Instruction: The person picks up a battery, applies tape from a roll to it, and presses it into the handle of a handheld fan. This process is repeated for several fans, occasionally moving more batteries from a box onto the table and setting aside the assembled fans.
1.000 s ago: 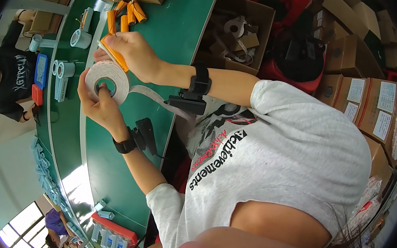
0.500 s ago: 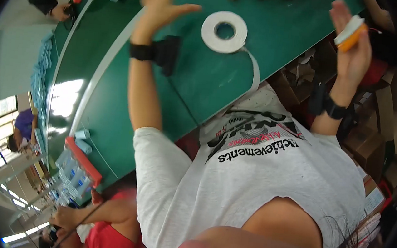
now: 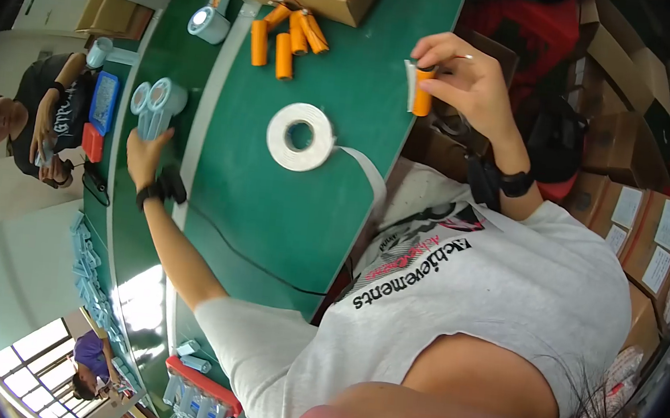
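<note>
My right hand (image 3: 472,85) pinches an orange cylindrical battery (image 3: 422,95) between thumb and fingers, near the right edge of the green table (image 3: 245,216). A white strip (image 3: 410,86) stands along the battery's side. At the left, my left hand (image 3: 144,157) reaches across the pale divider, its fingers closed round the lower end of a light-blue plastic part (image 3: 154,123) with round ends. Between my hands lies a roll of white tape (image 3: 300,137), its loose end trailing over the table edge. Several orange batteries (image 3: 285,55) lie loose beyond the roll.
A cardboard box (image 3: 342,4) of batteries stands at the far edge. A round light-blue part (image 3: 208,25) sits on the strip beyond the divider. A black cable (image 3: 257,264) runs from my left wrist. Co-workers sit at the left; stacked cartons (image 3: 627,148) stand at right.
My left hand has gone from open above the table to the light-blue part at the left. My right hand now pinches the battery upright. The view has shifted, showing more batteries and the box.
</note>
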{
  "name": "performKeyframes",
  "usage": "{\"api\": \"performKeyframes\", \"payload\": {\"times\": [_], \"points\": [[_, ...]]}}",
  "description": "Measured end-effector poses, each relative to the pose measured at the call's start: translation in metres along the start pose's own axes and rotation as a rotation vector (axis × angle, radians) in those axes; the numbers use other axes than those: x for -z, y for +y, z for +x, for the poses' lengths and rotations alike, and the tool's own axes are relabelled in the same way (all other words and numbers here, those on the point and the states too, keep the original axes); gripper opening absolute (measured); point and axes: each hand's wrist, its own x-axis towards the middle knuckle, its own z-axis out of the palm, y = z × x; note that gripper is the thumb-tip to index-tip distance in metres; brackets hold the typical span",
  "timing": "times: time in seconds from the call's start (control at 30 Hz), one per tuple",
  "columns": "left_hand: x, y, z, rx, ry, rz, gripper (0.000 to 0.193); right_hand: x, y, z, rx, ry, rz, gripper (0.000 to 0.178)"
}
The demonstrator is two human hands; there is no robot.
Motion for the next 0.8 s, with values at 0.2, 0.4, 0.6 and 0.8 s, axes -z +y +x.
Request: {"api": "performKeyframes", "payload": {"times": [0.2, 0.4, 0.6, 0.8], "points": [[0.011, 0.048, -0.193, 0.416, 0.099, 0.103, 0.07, -0.025, 0.023, 0.004, 0.04, -0.129, 0.069, 0.017], [-0.027, 0.08, -0.218, 0.246, 0.435, 0.457, 0.083, -0.067, 0.034, 0.017, -0.021, -0.191, 0.175, 0.015], [0.011, 0.07, -0.143, -0.36, -0.139, 0.117, 0.071, -0.071, 0.029, 0.008, -0.213, -0.195, 0.214, 0.015], [0.011, 0.12, -0.144, 0.239, -0.209, 0.242, 0.067, -0.068, 0.027, -0.002, -0.297, -0.09, 0.337, 0.015]]}}
